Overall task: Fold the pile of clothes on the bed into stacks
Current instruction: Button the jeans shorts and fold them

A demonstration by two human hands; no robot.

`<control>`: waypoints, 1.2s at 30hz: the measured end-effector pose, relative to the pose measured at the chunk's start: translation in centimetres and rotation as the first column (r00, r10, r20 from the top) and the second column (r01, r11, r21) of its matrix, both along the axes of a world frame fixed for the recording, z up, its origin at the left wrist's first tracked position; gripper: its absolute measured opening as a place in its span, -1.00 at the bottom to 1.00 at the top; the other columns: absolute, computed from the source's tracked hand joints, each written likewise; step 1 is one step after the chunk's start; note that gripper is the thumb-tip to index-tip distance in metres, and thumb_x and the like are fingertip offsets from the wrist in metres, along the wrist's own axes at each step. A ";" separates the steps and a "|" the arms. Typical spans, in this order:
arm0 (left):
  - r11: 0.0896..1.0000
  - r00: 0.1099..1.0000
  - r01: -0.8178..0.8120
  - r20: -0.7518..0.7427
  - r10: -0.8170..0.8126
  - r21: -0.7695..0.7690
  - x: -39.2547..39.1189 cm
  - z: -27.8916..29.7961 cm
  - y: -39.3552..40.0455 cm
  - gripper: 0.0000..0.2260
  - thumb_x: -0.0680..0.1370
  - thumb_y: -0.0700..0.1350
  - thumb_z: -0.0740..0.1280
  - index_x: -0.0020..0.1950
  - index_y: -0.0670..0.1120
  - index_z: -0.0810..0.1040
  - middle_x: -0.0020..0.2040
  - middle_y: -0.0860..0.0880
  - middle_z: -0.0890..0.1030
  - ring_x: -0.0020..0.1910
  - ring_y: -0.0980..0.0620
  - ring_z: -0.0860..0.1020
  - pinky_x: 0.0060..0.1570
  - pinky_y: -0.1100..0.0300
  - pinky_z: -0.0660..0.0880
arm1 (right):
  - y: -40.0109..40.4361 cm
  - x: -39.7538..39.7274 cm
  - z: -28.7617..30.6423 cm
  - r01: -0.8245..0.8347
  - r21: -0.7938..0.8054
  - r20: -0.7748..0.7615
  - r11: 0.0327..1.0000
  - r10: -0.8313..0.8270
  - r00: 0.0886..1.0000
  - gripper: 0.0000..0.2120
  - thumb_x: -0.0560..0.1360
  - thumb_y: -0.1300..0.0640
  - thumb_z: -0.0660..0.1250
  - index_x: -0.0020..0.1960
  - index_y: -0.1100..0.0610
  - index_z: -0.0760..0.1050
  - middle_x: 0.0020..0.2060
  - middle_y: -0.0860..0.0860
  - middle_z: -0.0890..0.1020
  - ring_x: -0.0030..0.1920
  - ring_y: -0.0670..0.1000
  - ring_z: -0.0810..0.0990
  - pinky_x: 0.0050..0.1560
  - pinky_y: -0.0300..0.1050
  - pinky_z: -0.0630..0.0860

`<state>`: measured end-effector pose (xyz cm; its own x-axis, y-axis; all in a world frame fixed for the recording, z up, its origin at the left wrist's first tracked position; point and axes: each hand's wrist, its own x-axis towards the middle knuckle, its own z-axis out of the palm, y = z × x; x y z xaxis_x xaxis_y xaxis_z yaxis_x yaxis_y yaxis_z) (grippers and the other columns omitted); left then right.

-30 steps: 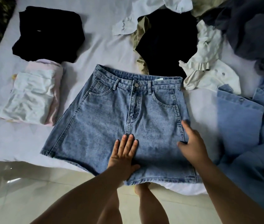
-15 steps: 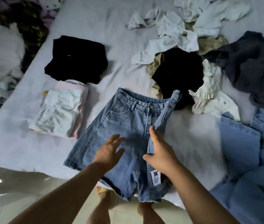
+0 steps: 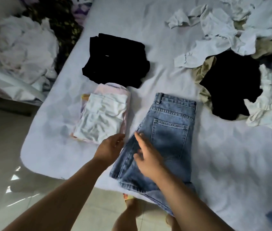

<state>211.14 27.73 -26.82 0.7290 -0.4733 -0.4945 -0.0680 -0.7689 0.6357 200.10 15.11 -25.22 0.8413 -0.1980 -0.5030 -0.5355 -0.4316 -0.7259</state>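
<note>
A pair of blue denim shorts (image 3: pixel 167 134), folded in half lengthwise with a back pocket facing up, lies near the front edge of a bed covered in a pale lavender sheet (image 3: pixel 173 77). The right hand (image 3: pixel 147 157) rests on the denim, fingers spread; the left hand (image 3: pixel 110 147) hovers open beside it, gripping nothing. To the left sit 2 stacks: folded black garments (image 3: pixel 115 60) and folded white and pink garments (image 3: pixel 102 117). Unfolded clothes (image 3: pixel 228 84) lie to the right.

Glossy pale floor tiles (image 3: pixel 7 164) are reflecting light at seven o'clock; a white-sheeted bed (image 3: pixel 173 77) is filling the centre.
</note>
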 end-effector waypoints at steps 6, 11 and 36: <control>0.924 0.910 0.383 0.171 -0.378 0.007 -0.5 -2.0 -0.6 -0.63 0.51 0.02 0.15 0.19 -0.07 0.60 0.18 -0.09 0.58 0.12 -0.13 0.56 0.07 0.12 0.50 | -2.6 -3.4 -3.3 -0.017 -0.609 -0.161 0.793 -0.103 0.982 -0.28 0.21 0.16 0.56 0.34 0.20 0.45 0.36 0.27 0.39 0.29 0.37 0.41 0.17 0.40 0.38; 0.706 0.654 0.687 0.277 -0.704 0.171 -2.5 -3.7 -2.7 -0.62 0.46 0.02 0.28 0.27 0.10 0.54 0.45 -0.16 0.32 0.41 -0.22 0.32 0.29 -0.18 0.36 | -1.3 -7.1 -4.7 -0.024 -0.687 -0.259 0.726 -0.214 0.942 -0.35 0.43 -0.27 0.14 0.36 0.12 0.40 0.38 0.27 0.36 0.36 0.30 0.25 0.01 0.49 0.37; 0.568 0.593 0.542 0.197 -0.781 0.619 -4.2 -4.7 -0.9 -0.33 0.53 0.26 0.16 0.53 0.18 -0.11 0.47 -0.09 -0.43 0.51 -0.20 -0.15 0.47 -0.03 -0.02 | 2.2 -18.2 -6.6 0.442 -0.419 -0.108 0.793 -0.527 0.843 -0.40 0.48 0.06 0.36 0.44 0.17 0.24 0.16 0.14 0.55 0.16 0.18 0.53 0.14 0.06 0.50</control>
<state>206.97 26.83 -31.56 0.4702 -0.7092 -0.5253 -0.8355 -0.5495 -0.0061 181.90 17.29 -31.77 0.4679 -0.7540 -0.4610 -0.8646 -0.2824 -0.4157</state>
